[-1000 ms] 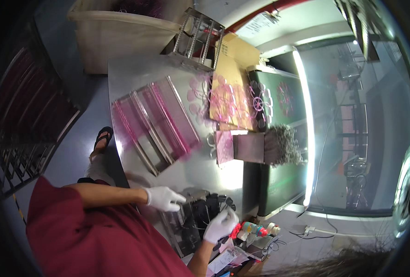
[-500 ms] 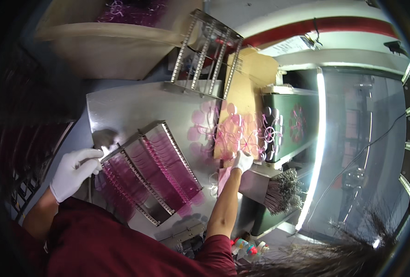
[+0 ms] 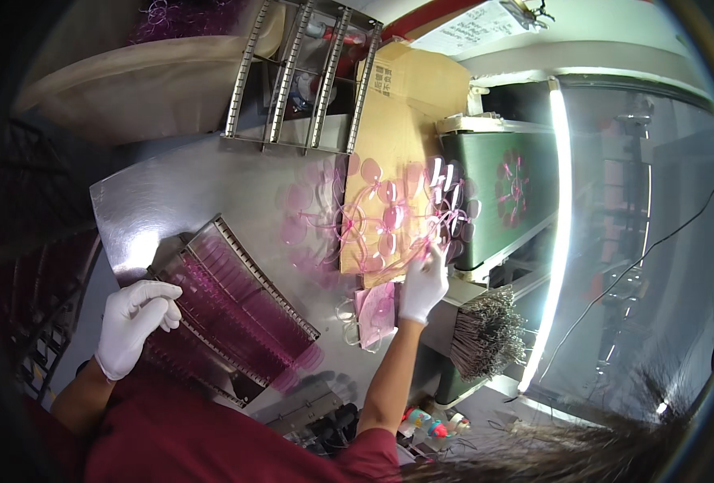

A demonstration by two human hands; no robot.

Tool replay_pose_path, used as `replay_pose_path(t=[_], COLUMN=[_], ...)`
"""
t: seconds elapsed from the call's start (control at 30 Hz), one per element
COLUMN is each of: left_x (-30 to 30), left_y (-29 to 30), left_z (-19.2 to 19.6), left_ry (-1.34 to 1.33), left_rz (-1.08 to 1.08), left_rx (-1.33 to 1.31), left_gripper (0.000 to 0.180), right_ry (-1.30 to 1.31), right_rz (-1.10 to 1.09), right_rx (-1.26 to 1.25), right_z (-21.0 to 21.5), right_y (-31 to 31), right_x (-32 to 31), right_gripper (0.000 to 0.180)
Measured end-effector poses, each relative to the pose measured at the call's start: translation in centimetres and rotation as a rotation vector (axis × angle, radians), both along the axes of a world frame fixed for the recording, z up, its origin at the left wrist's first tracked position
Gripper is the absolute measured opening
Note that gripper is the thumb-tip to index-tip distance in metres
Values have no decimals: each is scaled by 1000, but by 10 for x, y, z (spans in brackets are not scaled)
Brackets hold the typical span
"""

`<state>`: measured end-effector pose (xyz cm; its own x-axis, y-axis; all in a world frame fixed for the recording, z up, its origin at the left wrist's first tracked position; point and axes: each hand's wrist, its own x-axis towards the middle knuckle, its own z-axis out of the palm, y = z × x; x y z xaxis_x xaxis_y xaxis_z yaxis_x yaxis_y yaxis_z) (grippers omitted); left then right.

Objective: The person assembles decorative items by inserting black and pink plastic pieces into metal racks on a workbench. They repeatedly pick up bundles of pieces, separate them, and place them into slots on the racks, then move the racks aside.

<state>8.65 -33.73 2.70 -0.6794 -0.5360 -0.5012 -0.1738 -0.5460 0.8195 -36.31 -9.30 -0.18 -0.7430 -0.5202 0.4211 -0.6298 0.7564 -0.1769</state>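
Observation:
My left hand (image 3: 137, 326), white-gloved, is curled with thumb and fingers close together beside the left end of a metal slotted rack (image 3: 264, 294). Whether something thin is in those fingers cannot be made out. Rows of clear pink lens-like discs on stems (image 3: 244, 322) fill the rack, which lies tilted on the metal table. To the right, my right hand (image 3: 425, 288), also gloved, pinches the pink stem of a cluster of round discs (image 3: 453, 208) at the cardboard's right edge. More pink disc clusters (image 3: 385, 213) lie overlapping on the cardboard and metal.
A second slotted rack (image 3: 300, 80) without discs stands at the back, beside a large tub (image 3: 139, 88). A green conveyor belt (image 3: 526, 181) carries another cluster at right. A bundle of thin metal rods (image 3: 489, 334) sits near my right forearm. Cardboard (image 3: 411, 105) covers part of the table.
The view has shifted, so most things sit further left. My right hand has reached slightly farther, its fingers now at the cluster by the belt. My left hand stays by the rack.

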Motion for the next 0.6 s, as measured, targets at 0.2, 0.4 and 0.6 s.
replay_pose_path(t=[0.2,0.4,0.6], left_x=[4,14,-14], left_y=[-1,1,-4], left_z=[11,15,31], left_ry=[-11,-12,209], left_rz=[55,59,-224], left_rx=[-91,-58,198], left_gripper=[25,24,33], right_ry=[-183,-59,-235], right_rz=[-344,-357,-104], right_rx=[273,61,-131], right_z=[-53,-44,72], right_y=[-8,-25,-31], right_x=[-101,-97,74], right_gripper=[26,24,21])
